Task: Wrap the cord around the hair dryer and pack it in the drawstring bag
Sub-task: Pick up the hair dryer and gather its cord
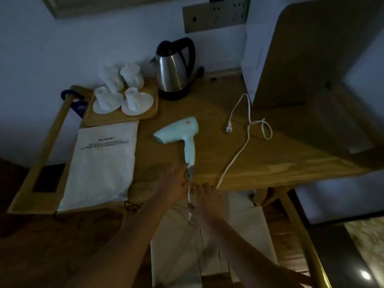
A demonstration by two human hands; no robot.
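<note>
A pale blue hair dryer [182,134] lies on the wooden table [207,113], nozzle to the left, handle toward me. My left hand [173,185] touches the end of its handle at the table's front edge; whether the fingers grip it is unclear. My right hand [205,201] pinches the white cord [242,149] just below the handle. The cord loops off the edge, runs back across the table to the right and ends in a plug [229,128]. The white drawstring bag [102,163] lies flat on the left.
A steel kettle [173,69] stands at the back. A wooden tray [122,113] with white cups and saucers sits behind the bag. A wall socket panel [215,16] is above. A white box [257,50] and a wooden panel stand at the right.
</note>
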